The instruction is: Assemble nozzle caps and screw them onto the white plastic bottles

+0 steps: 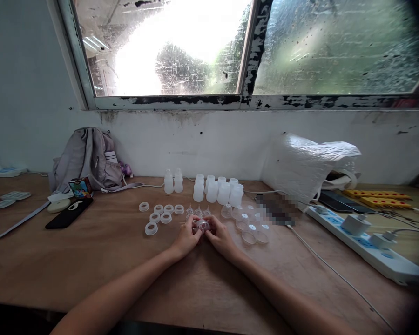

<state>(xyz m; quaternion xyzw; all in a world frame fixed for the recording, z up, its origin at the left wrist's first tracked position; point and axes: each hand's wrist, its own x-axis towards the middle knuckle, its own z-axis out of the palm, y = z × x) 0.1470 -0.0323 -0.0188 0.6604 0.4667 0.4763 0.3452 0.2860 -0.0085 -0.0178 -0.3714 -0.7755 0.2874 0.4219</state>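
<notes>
My left hand (pixel 189 236) and my right hand (pixel 219 234) meet at the middle of the table, fingers closed around a clear bottle nipple (pixel 203 225). Whether a collar ring is fitted around it, I cannot tell. Just beyond my fingers stand several more clear nipples (pixel 199 210). To the left lie several white collar rings (pixel 165 217). Several clear domed caps (pixel 248 237) are spread on the right. Behind these, several frosted baby bottles (pixel 212 191) stand upright without tops. Two bottles (pixel 178 180) further left look topped.
At the left sit a grey backpack (pixel 89 160), a black phone (pixel 69 214) and a small colourful box (pixel 81 188). On the right are a white power strip (pixel 370 246) with chargers, a white cable (pixel 331 267) and a silvery bag (pixel 300 163). A wall with a window closes the back.
</notes>
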